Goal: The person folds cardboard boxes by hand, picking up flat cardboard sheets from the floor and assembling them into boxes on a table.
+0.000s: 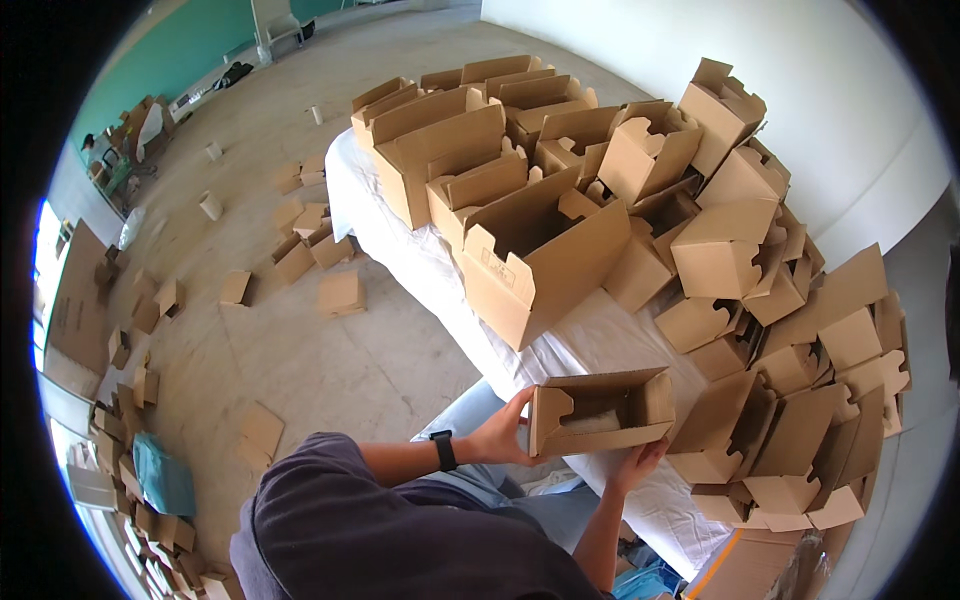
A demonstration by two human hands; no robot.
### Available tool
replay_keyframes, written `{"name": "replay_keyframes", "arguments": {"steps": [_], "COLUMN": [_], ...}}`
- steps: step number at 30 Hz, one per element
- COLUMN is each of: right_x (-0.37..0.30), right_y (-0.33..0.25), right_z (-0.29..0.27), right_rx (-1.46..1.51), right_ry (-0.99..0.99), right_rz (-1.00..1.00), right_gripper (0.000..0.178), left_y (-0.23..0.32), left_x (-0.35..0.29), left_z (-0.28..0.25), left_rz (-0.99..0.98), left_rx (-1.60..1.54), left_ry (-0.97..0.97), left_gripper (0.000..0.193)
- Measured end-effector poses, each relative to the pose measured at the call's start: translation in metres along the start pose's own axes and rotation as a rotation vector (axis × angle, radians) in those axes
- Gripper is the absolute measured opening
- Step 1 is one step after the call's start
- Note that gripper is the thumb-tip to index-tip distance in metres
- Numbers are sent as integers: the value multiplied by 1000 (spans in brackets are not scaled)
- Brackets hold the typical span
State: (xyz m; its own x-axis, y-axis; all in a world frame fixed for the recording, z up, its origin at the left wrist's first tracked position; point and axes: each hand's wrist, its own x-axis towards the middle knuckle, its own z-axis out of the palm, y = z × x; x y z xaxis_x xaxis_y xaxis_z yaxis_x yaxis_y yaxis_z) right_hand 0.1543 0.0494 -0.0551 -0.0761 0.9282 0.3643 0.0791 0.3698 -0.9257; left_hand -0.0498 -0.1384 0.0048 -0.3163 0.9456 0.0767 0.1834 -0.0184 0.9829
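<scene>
I hold a small open cardboard box (600, 412) over the near edge of a table covered in white cloth (590, 335). My left hand (502, 432), with a black watch on the wrist, grips the box's left end. My right hand (637, 464) supports the box from below at its right front corner. The box lies on its side with its open face toward me, flaps partly folded.
Many folded cardboard boxes (520, 250) crowd the table, with a heap (790, 400) at my right. More boxes (340, 292) and flat sheets lie scattered on the concrete floor at left. A white wall (820, 110) runs behind the table.
</scene>
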Motion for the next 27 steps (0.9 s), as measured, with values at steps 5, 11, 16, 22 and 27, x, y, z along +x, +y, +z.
{"name": "replay_keyframes", "arguments": {"steps": [5, 11, 16, 22, 27], "right_x": [1, 3, 2, 4, 4], "right_y": [-3, -7, 9, -29, -33], "right_z": [-5, -7, -11, 4, 4], "right_rx": [-180, -271, -382, -118, -150], "right_ry": [7, 2, 24, -56, -43], "right_rz": [9, -1, -124, 86, 63], "right_gripper": [44, 55, 45, 22, 21], "left_y": [-19, -10, 21, 75, 76], "left_x": [0, -2, -7, -23, -20], "left_z": [12, 15, -15, -82, -183], "left_rz": [92, 108, 138, 194, 432], "left_rx": [17, 59, -8, -189, 178], "left_ry": [46, 65, 17, 112, 338], "left_gripper": [116, 114, 115, 107, 62]}}
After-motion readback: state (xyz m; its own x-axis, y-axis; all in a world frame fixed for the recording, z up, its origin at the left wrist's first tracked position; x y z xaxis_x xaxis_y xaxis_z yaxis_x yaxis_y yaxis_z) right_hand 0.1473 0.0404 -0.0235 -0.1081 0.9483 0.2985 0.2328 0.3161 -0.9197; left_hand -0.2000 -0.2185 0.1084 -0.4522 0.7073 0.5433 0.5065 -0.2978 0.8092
